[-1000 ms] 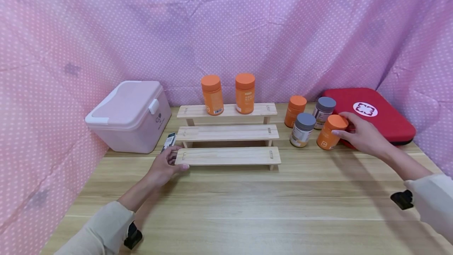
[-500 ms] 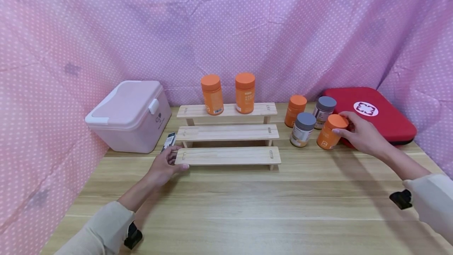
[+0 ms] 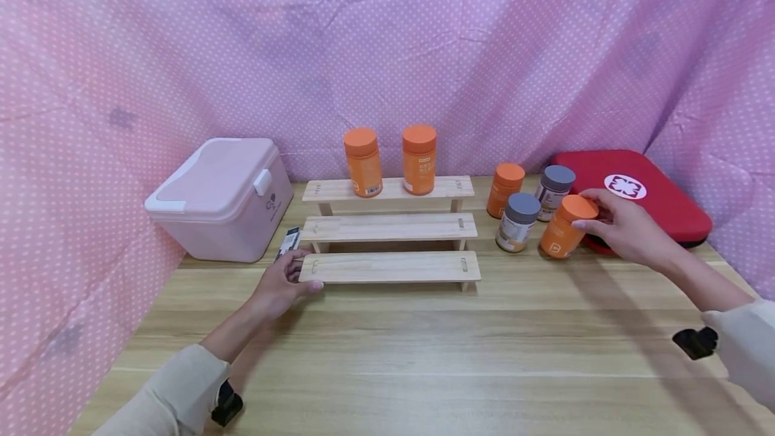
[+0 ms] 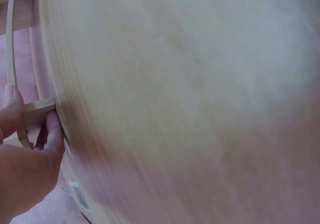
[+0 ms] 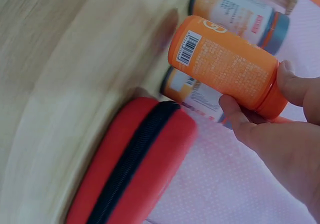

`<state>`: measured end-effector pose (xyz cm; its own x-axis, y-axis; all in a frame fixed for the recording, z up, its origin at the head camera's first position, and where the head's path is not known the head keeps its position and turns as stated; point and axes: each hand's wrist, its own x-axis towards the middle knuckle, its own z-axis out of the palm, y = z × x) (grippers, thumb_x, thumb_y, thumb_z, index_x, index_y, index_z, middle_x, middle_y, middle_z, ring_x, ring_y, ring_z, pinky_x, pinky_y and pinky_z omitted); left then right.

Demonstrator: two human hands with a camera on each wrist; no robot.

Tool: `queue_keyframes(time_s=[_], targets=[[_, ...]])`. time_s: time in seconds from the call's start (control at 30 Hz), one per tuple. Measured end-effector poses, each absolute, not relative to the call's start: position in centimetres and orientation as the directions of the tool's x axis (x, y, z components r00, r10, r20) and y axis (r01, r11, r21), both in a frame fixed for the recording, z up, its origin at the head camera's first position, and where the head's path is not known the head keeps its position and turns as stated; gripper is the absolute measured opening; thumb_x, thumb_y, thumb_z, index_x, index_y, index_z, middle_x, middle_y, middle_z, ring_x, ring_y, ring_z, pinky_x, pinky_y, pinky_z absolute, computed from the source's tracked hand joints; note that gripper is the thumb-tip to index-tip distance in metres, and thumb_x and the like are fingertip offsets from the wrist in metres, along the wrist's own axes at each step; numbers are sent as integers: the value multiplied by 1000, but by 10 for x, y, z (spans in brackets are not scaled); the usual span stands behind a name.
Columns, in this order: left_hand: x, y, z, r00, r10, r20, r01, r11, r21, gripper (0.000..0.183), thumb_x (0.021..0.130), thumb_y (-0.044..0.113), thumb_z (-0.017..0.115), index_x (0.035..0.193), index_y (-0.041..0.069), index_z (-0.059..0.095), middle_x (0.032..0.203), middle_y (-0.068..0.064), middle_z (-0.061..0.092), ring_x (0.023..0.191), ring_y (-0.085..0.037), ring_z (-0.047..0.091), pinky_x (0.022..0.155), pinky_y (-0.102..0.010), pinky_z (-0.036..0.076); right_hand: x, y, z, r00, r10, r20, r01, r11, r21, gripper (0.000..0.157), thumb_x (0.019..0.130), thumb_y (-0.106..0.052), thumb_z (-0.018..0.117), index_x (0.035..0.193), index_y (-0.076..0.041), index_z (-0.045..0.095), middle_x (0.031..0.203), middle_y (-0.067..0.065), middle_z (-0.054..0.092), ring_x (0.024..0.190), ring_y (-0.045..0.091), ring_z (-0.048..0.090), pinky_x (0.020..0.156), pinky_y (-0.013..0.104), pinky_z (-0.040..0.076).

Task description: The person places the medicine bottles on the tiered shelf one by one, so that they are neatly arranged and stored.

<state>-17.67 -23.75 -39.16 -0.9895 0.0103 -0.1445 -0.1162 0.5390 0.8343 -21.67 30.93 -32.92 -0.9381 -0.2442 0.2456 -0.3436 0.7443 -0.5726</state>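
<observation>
Two orange jars (image 3: 363,162) (image 3: 419,159) stand upright on the top tier (image 3: 392,187) of a three-tier wooden rack (image 3: 390,227) in the head view, while the right hand (image 3: 630,227) holds another orange jar, the slightly tilted one (image 3: 564,231), near its lid, well to the right of the rack. Whether that jar's base touches the wood-grain bench (image 3: 412,355) cannot be told from here. Just left of it stand a front grey-lidded jar (image 3: 516,224), a rear grey-lidded jar (image 3: 554,194) and a small orange jar (image 3: 504,192); a red zip case (image 3: 630,194) with a white emblem lies behind the hand. The left hand (image 3: 278,288) grips the left end of the lowest tier (image 3: 390,266), near a pale pink lidded box (image 3: 224,200). From the left wrist, that grip is closed on the rack, thumb against the board's edge, fingers around a wooden leg (image 4: 37,110). From the right wrist, thumb and finger grasp the tilted jar by its lid end, its barcode (image 5: 189,48) showing, with both grey-lidded jars just behind and the case's black zip (image 5: 132,161) nearby.
</observation>
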Motion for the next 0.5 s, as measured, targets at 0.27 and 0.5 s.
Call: queue_keyframes(time_s=[0.27, 0.5], targets=[[-176, -238, -391, -991, 13, -136, -105, 561, 821, 66, 83, 15, 76, 137, 0, 41, 132, -23, 54, 122, -36, 51, 104, -49, 40, -204, 308, -318, -921, -276, 274, -386, 740, -552, 50, 84, -12, 75, 127, 1, 54, 110, 23, 63, 85, -19, 47, 74, -2, 37], [-177, -238, -392, -989, 5, -147, -120, 552, 825, 67, 82, 15, 77, 137, 1, 41, 131, -23, 55, 121, -36, 51, 103, -48, 41, -189, 301, -306, -933, -269, 240, -358, 765, -536, 54, 82, -14, 77, 131, -5, 55, 114, 18, 63, 89, -18, 45, 76, -3, 36]])
